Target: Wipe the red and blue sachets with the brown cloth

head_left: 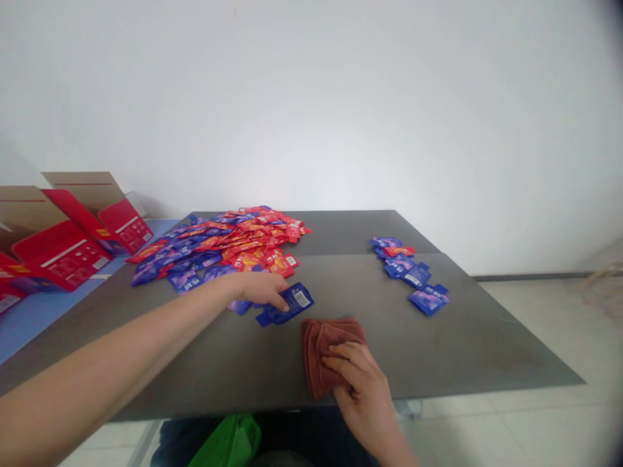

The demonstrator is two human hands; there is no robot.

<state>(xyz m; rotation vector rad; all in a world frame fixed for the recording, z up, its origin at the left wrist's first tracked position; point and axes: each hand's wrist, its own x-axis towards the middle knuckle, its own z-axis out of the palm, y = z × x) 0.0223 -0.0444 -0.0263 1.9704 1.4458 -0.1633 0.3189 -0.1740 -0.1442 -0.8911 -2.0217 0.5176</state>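
My left hand [261,289] reaches in from the left across the dark grey table [452,357], its fingertips pressing on a blue foil sachet [287,305] with a white label. Another blue sachet [239,306] pokes out from under my palm. My right hand [357,389] is at the near edge of the table, its fingers curled over a folded reddish-brown towel [331,353]. The towel's lower edge hangs close to the table's near edge.
A large heap of red and blue sachets [224,246] lies beyond my left hand, and a looser strip of mostly blue sachets [409,275] lies at right. Open red-and-cardboard boxes [63,250] stand on a blue surface [34,318] at left. A green bag [231,444] shows below the table.
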